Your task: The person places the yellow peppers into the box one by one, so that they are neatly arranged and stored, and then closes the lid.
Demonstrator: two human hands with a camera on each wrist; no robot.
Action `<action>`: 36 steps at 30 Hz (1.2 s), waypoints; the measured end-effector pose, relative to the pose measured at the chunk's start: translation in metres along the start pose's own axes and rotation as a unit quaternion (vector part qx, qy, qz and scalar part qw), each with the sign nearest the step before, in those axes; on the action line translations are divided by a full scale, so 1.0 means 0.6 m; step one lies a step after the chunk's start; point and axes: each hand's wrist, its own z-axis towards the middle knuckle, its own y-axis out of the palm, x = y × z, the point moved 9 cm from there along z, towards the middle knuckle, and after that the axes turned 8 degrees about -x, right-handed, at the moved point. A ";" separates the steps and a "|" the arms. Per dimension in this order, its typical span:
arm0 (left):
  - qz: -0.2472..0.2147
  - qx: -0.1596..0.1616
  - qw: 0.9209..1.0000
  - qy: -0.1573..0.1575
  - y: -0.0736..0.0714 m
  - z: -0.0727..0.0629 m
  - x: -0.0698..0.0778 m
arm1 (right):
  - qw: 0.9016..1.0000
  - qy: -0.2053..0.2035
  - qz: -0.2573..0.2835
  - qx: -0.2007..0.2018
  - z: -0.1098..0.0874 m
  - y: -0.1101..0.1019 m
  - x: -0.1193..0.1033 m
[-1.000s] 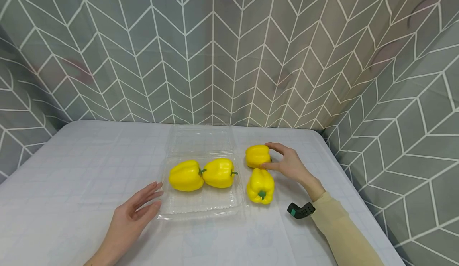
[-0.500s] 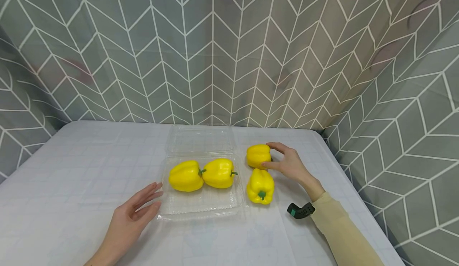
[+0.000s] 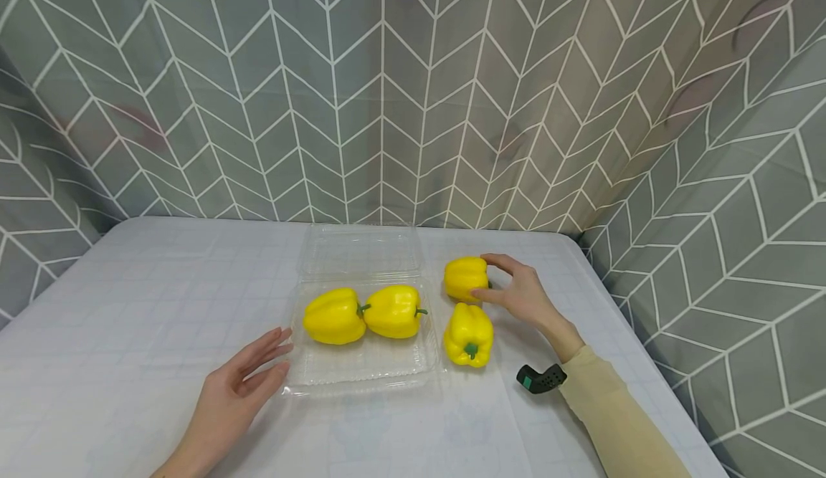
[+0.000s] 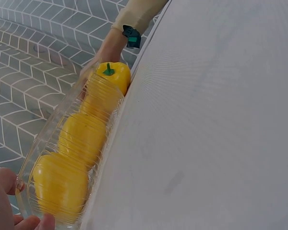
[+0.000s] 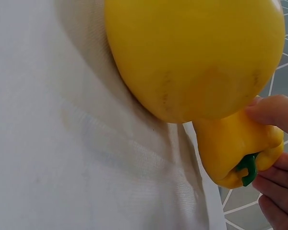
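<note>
My right hand (image 3: 524,295) grips a yellow bell pepper (image 3: 464,279) with thumb and fingers on either side; its green stem (image 5: 248,170) shows in the right wrist view. Another yellow bell pepper (image 3: 469,335) lies just nearer to me, stem facing me. To their left stands a clear plastic clamshell container (image 3: 361,374), its lid (image 3: 361,252) folded back. Inside lie two yellow bell peppers, a left one (image 3: 333,316) and a right one (image 3: 394,311). My left hand (image 3: 239,378) has its fingertips at the container's left edge, fingers extended and slightly bent.
A pale cloth covers the table (image 3: 148,306). Patterned grey curtains (image 3: 387,105) hang behind it and along the sides. A black device (image 3: 540,378) sits at my right wrist by the beige sleeve (image 3: 613,406).
The far pepper has shifted slightly right and away from me in my right hand, its gap from the near pepper a little larger. My left hand and the container have stayed still.
</note>
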 end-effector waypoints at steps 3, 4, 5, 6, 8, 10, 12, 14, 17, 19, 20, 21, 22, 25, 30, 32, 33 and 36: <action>-0.001 -0.001 1.000 -0.002 0.000 0.000 0.000 | 1.000 -0.001 0.005 0.003 -0.001 -0.001 -0.002; -0.002 -0.001 1.000 -0.003 0.000 0.000 0.000 | 1.000 -0.002 0.006 0.005 -0.001 -0.002 -0.003; -0.001 -0.001 1.000 -0.003 0.000 0.000 0.000 | 1.000 -0.003 0.007 0.007 -0.001 -0.003 -0.004; -0.002 -0.001 1.000 -0.002 0.000 0.000 0.000 | 1.000 -0.003 0.009 0.009 -0.001 -0.004 -0.005; -0.003 -0.001 1.000 -0.001 0.000 0.000 0.000 | 1.000 -0.004 0.009 0.013 -0.001 -0.006 -0.007; -0.003 -0.001 1.000 -0.001 0.000 0.000 0.000 | 1.000 -0.003 0.007 0.014 -0.001 -0.007 -0.009; -0.003 -0.002 1.000 -0.003 0.000 0.000 -0.001 | 1.000 -0.002 0.006 0.015 -0.002 -0.009 -0.010; -0.003 -0.002 1.000 -0.006 0.001 0.000 -0.001 | 1.000 0.000 0.007 0.016 -0.003 -0.010 -0.011; -0.004 -0.002 1.000 -0.010 0.001 0.000 -0.003 | 1.000 -0.001 0.009 0.019 -0.004 -0.012 -0.014; -0.004 -0.002 1.000 -0.012 0.001 0.000 -0.003 | 1.000 -0.003 0.011 0.021 -0.004 -0.013 -0.016; -0.004 -0.002 1.000 -0.012 0.001 0.000 -0.003 | 1.000 -0.004 0.012 0.022 -0.004 -0.013 -0.017; -0.004 -0.002 1.000 -0.012 0.001 0.000 -0.004 | 1.000 -0.005 0.012 0.023 -0.004 -0.014 -0.019; -0.004 -0.002 1.000 -0.012 0.001 0.000 -0.004 | 1.000 -0.006 0.012 0.024 -0.004 -0.014 -0.019; -0.004 -0.002 1.000 -0.011 0.001 0.000 -0.005 | 1.000 -0.008 0.012 0.026 -0.005 -0.016 -0.022; -0.006 -0.003 1.000 -0.008 0.001 0.000 -0.005 | 0.999 -0.009 0.012 0.031 -0.005 -0.018 -0.025; -0.006 -0.002 1.000 -0.007 0.001 0.000 -0.005 | 0.999 -0.011 0.014 0.032 -0.005 -0.018 -0.027; -0.006 -0.002 1.000 -0.007 0.001 0.000 -0.005 | 0.999 -0.012 0.014 0.033 -0.005 -0.018 -0.029; -0.006 -0.002 1.000 -0.006 0.001 0.000 -0.004 | 0.999 -0.016 0.016 0.036 -0.006 -0.019 -0.033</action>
